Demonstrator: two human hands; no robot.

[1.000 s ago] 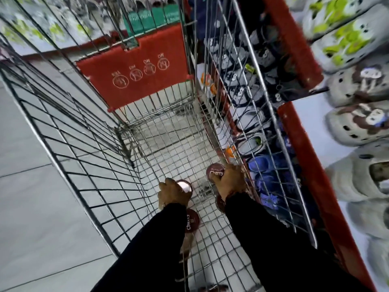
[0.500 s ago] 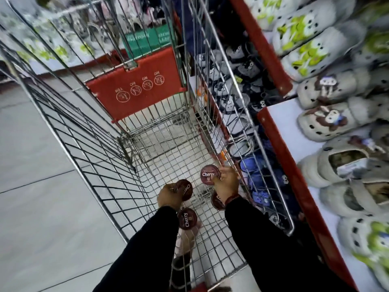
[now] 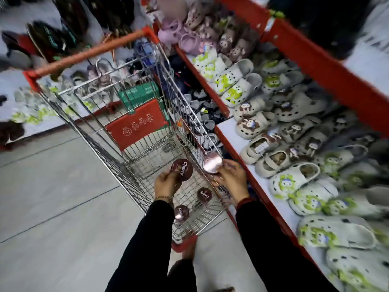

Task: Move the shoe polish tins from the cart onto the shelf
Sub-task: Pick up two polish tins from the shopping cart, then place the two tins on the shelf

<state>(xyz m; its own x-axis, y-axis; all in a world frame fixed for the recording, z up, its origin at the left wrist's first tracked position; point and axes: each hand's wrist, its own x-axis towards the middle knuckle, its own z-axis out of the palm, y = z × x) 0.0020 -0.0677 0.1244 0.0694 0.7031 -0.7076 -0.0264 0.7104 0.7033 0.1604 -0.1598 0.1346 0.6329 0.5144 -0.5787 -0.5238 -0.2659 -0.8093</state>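
Note:
My left hand (image 3: 166, 184) grips a round dark-red shoe polish tin (image 3: 182, 170), its "Cherry" lid facing up, above the wire cart (image 3: 147, 148). My right hand (image 3: 231, 179) holds a second tin (image 3: 212, 163) over the cart's right rim, its shiny plain side toward me. Two more tins lie on the cart floor: one (image 3: 204, 194) between my wrists, another (image 3: 181, 212) beside my left sleeve. The white shelf (image 3: 237, 142) with a red edge runs along the cart's right side.
Several pale clogs with green and brown figures (image 3: 294, 180) cover the shelf. A higher red-edged shelf (image 3: 315, 60) rises behind them. The cart has a red handle (image 3: 88, 53) and a red seat flap (image 3: 136, 125). Grey tiled floor (image 3: 52, 197) lies to the left.
Both hands have risen out of the cart, each with a tin. The right hand has moved rightward over the cart's rim toward the shelf. The view has pulled back and up.

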